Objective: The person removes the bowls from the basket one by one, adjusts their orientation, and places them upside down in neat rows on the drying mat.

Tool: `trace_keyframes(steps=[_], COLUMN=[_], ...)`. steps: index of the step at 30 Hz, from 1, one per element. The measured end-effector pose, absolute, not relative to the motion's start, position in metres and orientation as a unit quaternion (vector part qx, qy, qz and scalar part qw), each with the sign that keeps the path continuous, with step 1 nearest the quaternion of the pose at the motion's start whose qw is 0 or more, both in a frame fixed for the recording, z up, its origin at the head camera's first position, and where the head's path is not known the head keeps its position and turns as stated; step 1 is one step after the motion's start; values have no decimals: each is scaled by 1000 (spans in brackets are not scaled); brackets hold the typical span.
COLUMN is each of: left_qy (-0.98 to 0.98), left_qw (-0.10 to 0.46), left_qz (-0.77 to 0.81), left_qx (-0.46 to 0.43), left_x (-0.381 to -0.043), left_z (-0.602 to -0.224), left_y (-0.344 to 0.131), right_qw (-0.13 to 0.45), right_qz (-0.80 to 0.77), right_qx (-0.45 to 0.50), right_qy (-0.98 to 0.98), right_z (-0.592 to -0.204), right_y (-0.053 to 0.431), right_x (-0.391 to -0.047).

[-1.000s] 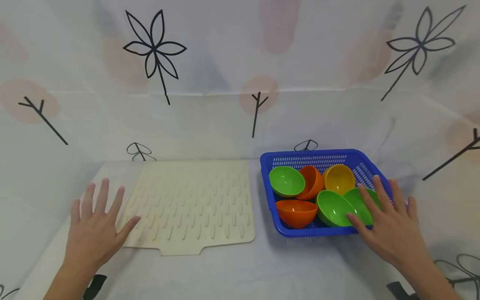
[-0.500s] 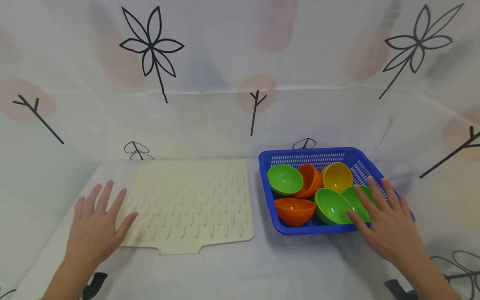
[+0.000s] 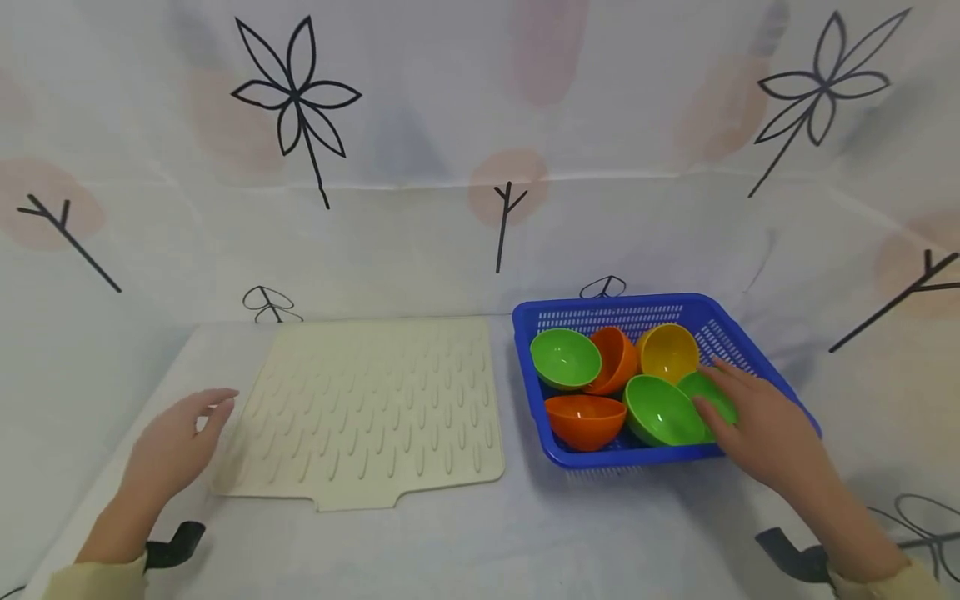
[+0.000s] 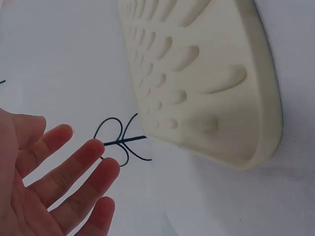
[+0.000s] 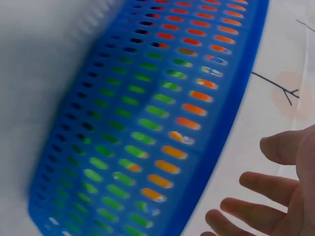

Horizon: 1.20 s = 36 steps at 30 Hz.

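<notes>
My left hand hovers at the left side of a cream draining mat, holding nothing. In the left wrist view its fingers are loosely bent, apart from the mat's raised rim. My right hand is over the right end of a blue plastic basket, with relaxed fingers and nothing in them. Inside the basket are small bowls: a green bowl, an orange bowl, a yellow bowl, another tilted orange bowl and two more green ones. The right hand partly hides the rightmost green bowl.
A white cloth covers the table under the mat and basket. Behind rises a patterned white backdrop with black leaf and twig drawings. Black wrist straps sit below both hands.
Both hands, spread flat a second ago, have relaxed; the left fingers have bent and turned toward the mat, the right fingers have drawn closer together. The head view has shifted slightly.
</notes>
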State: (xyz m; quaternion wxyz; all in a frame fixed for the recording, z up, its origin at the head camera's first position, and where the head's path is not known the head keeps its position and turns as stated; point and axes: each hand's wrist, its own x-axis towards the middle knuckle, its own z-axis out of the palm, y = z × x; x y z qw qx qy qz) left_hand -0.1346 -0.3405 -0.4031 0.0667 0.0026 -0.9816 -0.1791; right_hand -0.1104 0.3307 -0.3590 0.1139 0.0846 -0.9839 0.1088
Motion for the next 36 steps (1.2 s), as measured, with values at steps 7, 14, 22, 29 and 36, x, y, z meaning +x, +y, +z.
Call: trace_keyframes(steps=[7, 14, 22, 29, 36], left_qy=[-971, -935, -923, -926, -924], left_qw=[14, -56, -81, -116, -133], left_qz=[-237, -341, -368, -344, -334], left_qx=[27, 76, 74, 104, 134], left_x=[-156, -187, -207, -210, -212], left_z=[-417, -433, -445, -450, -451], left_y=[-366, -379, -382, -383, -380], right_qw=[142, 109, 60, 9, -35], right_qz=[148, 188, 225, 274, 312], right_qx=[124, 132, 149, 153, 124], right_qy=[-971, -967, -961, -949, -941], right_z=[-343, -327, -315, -311, -316], right_y=[322, 304, 278, 266, 263], right_x=[-126, -148, -174, -195, -217])
